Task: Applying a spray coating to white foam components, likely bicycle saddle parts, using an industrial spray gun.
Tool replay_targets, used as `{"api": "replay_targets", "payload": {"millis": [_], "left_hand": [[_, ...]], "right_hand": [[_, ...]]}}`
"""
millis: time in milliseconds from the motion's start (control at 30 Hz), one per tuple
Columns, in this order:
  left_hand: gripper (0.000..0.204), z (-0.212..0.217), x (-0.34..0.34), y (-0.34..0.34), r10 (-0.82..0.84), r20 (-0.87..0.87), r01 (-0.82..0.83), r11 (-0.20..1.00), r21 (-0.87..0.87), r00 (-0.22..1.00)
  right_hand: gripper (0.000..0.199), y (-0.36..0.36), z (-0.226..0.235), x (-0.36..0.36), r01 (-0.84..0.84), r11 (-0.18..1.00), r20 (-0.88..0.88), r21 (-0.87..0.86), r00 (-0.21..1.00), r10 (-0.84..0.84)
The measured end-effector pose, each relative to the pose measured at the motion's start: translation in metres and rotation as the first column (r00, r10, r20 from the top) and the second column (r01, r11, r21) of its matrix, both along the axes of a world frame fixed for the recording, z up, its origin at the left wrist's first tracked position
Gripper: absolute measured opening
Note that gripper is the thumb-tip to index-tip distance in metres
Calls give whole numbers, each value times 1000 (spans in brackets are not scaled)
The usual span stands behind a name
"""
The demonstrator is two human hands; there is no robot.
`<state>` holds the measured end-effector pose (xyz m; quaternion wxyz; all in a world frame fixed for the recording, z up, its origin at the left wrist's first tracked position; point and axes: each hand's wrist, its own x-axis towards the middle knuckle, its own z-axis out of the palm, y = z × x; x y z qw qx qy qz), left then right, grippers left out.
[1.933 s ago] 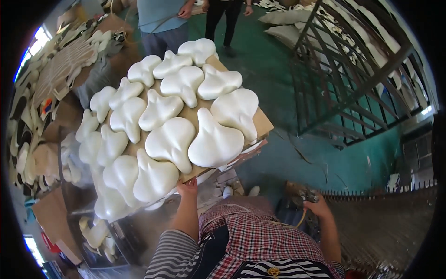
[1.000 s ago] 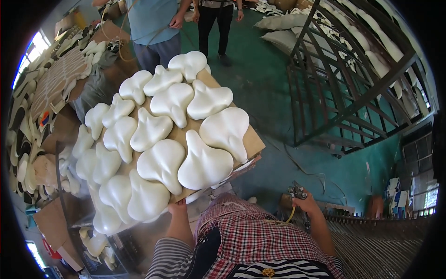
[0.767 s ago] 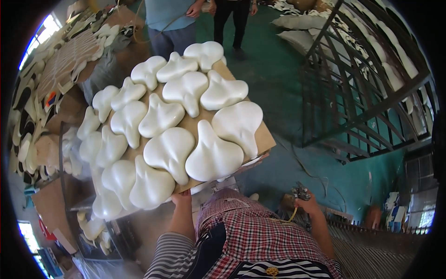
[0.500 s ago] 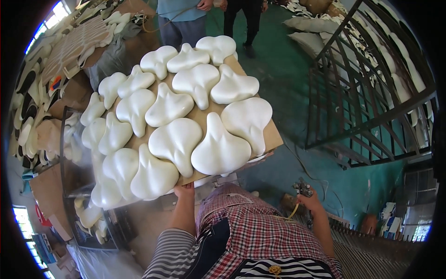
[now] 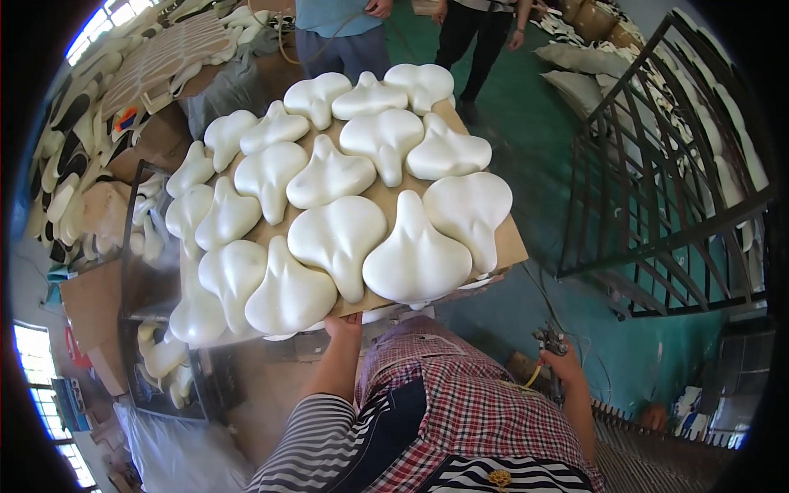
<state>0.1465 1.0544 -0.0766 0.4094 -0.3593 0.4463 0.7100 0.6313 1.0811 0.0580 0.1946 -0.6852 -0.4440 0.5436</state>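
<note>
My left hand (image 5: pixel 343 324) grips the near edge of a brown board (image 5: pixel 374 306), its fingers partly hidden under it. Several rows of white bicycle saddle pads (image 5: pixel 417 251) cover the board, their narrow ends pointing in alternating directions. What bears the far side of the board cannot be seen. Off to the right, apart from the board, my right hand (image 5: pixel 564 361) is closed around a metal spray gun (image 5: pixel 549 337). A yellow hose (image 5: pixel 534 376) hangs from the gun.
A dark metal rack (image 5: pixel 657 238) stands to the right. A dark-framed, see-through case (image 5: pixel 148 312) is at the left, near piled shoe-sole-like pieces (image 5: pixel 70 197). Two people stand beyond the board, one in grey trousers (image 5: pixel 341 56), one in dark trousers (image 5: pixel 470 45). A hose (image 5: pixel 538 287) lies on the green floor.
The whole view has shifted, so the board, rack and spray gun appear farther right. More of the person in dark trousers shows. Both hands keep their hold.
</note>
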Motion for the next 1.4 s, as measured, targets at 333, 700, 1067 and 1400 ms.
{"api": "replay_targets", "payload": {"millis": [333,700,1067,1400], "left_hand": [[61,8,3,-1,15,-11,-14,999,42,1000],[62,5,-2,-7,-76,-224,169,886,431,972],[37,-42,-61,-15,-182,-61,190,871,453,981],[37,-29,15,50,-401,-805,608,792,-63,438]], "right_hand": [[45,-10,-9,9,-44,999,0,-12,999,44],[52,-11,-20,17,-37,998,-93,48,995,41],[70,4,-25,34,-114,993,131,-40,984,118],[71,26,-68,90,-159,986,209,50,967,146]]}}
